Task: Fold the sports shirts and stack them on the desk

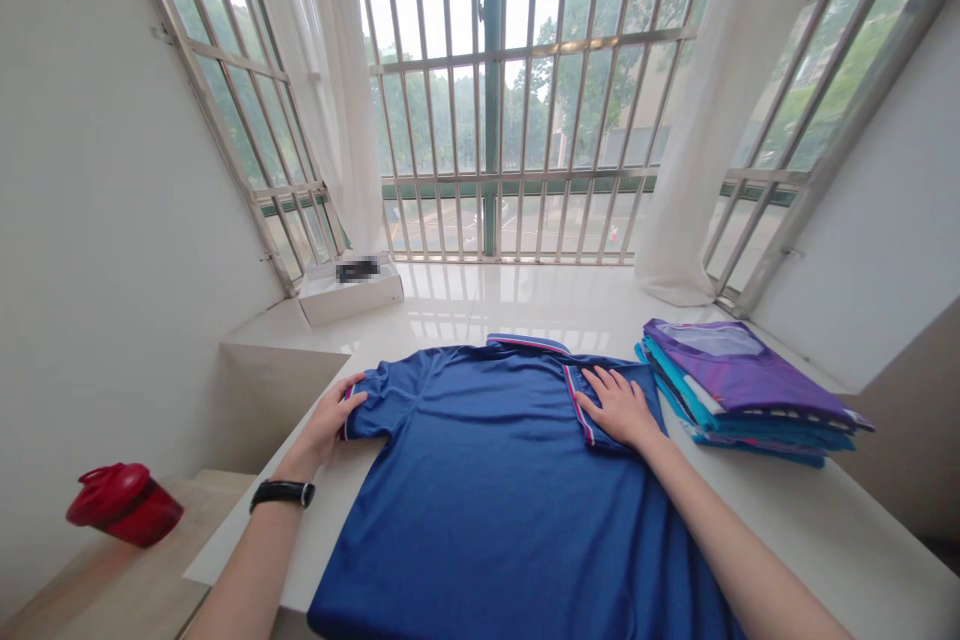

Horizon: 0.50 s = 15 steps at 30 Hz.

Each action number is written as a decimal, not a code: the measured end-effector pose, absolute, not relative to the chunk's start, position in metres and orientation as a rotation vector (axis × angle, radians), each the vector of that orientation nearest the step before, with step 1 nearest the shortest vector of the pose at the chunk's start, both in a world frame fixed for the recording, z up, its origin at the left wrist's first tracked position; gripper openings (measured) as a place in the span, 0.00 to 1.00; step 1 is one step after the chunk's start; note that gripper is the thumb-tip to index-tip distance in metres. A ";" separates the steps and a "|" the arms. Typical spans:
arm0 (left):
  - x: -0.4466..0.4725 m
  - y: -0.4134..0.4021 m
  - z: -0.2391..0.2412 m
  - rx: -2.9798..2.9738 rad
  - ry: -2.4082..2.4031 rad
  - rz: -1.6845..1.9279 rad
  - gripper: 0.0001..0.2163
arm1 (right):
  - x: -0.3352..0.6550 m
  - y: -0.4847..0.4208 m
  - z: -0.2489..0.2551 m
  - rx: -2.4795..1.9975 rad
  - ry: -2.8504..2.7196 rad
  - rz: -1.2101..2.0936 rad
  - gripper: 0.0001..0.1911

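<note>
While spread flat on the white ledge [465, 305], pinned at both sides: blue polo shirt [487, 490]. Left hand [330, 420] closed on the sleeve cuff [369, 398], fingers pinching its edge. Right hand [619, 405] open, palm flat on the folded-in sleeve [600, 442], gripping nothing. Just right of that hand, stack of folded shirts [742, 390]; behind, white box [349, 292].

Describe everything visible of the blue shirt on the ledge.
The blue polo shirt lies flat on the white ledge, collar toward the window: smooth, slightly shiny knit, pink-and-white striped trim on collar and cuffs. Its near end runs out of view. The left hand pinches one sleeve's cuff; the right hand rests flat on the other sleeve, folded inward.
</note>
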State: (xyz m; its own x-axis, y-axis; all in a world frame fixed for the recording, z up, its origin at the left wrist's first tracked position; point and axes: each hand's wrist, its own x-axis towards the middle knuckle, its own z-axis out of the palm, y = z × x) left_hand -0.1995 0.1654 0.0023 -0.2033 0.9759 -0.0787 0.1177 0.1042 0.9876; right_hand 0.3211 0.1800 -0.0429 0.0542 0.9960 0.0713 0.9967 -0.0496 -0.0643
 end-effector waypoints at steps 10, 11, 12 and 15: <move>-0.164 0.177 0.033 1.142 1.300 1.356 0.39 | 0.322 0.181 -0.044 -2.183 -2.086 -0.004 0.36; -0.157 0.180 0.037 1.185 1.308 1.348 0.39 | 0.322 0.181 -0.045 -2.183 -2.084 -0.002 0.36; -0.150 0.183 0.039 1.238 1.317 1.335 0.39 | 0.323 0.181 -0.045 -2.182 -2.082 -0.002 0.36; -0.126 0.191 0.044 1.421 1.331 1.246 0.38 | 0.323 0.181 -0.045 -2.182 -2.081 -0.004 0.36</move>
